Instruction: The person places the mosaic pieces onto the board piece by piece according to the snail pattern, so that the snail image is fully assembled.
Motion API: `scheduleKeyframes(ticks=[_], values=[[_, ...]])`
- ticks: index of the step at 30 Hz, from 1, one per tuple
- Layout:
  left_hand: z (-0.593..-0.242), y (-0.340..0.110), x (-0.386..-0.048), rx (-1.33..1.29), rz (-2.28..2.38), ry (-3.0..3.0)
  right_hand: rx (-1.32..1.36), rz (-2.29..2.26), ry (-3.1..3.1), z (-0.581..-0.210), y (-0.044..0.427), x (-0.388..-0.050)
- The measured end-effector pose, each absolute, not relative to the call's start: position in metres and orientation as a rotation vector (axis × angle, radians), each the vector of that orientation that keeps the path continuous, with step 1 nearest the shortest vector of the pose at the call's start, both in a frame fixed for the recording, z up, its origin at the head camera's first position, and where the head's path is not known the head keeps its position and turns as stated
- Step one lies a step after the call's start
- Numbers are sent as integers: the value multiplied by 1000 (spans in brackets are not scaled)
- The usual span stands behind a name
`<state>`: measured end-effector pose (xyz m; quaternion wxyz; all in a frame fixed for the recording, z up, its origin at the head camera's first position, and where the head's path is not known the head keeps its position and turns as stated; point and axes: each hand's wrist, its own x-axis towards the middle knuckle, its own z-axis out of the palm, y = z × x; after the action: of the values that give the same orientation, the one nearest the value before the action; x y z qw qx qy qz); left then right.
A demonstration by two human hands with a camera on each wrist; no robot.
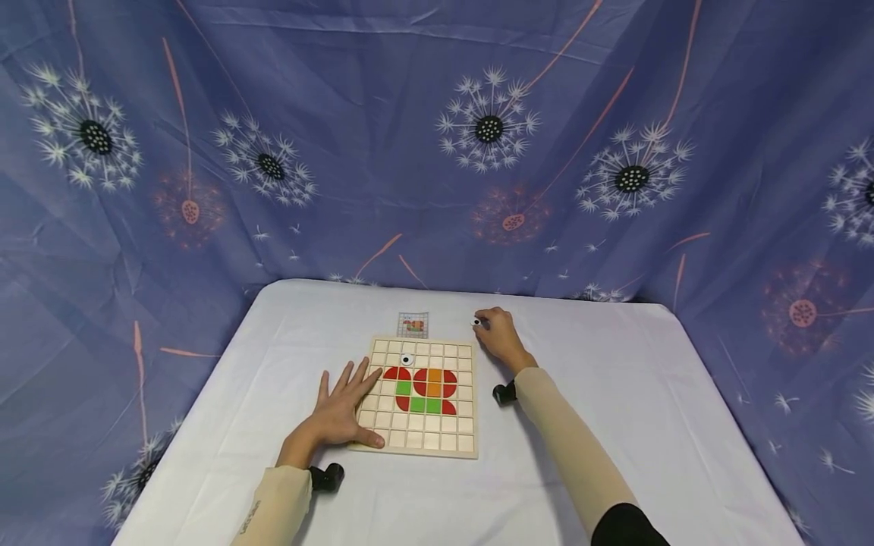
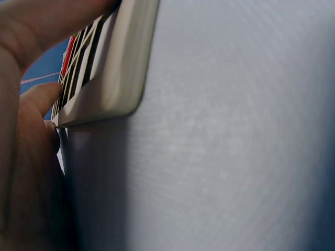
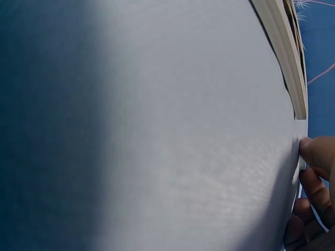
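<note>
A pale wooden grid board [image 1: 389, 440] lies on the table, with red quarter-round pieces [image 1: 449, 377], green squares [image 1: 404, 388] and orange squares [image 1: 434, 377] set in its cells. One round white eye piece [image 1: 407, 359] with a black dot sits near the board's top. My left hand [image 1: 337, 413] rests spread on the board's left edge, thumb at the lower corner. Beyond the board's upper right corner, my right hand [image 1: 503, 339] pinches a second eye piece [image 1: 476, 322] at the tabletop, its fingers partly covering it. In the right wrist view the thumb [image 3: 316, 151] and curled fingers show at the edge.
A small picture card [image 1: 413, 325] with a coloured grid pattern lies just behind the board. White cloth covers the table [image 1: 614, 425]. A blue dandelion-print curtain [image 1: 382, 152] hangs behind it. Each wrist carries a black camera [image 1: 328, 478].
</note>
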<state>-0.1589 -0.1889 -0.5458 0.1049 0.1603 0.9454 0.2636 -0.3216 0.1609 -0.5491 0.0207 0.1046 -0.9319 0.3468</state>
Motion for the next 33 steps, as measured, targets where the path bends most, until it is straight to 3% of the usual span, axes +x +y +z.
scheduleKeyframes(ticks=[14,33], values=[[-548,-191,-160,461,754,2785,358,1120,-2901,-549,160,-317],[-545,-190,-161,463,756,2788,710,1142,-2883,-525,114,-301]])
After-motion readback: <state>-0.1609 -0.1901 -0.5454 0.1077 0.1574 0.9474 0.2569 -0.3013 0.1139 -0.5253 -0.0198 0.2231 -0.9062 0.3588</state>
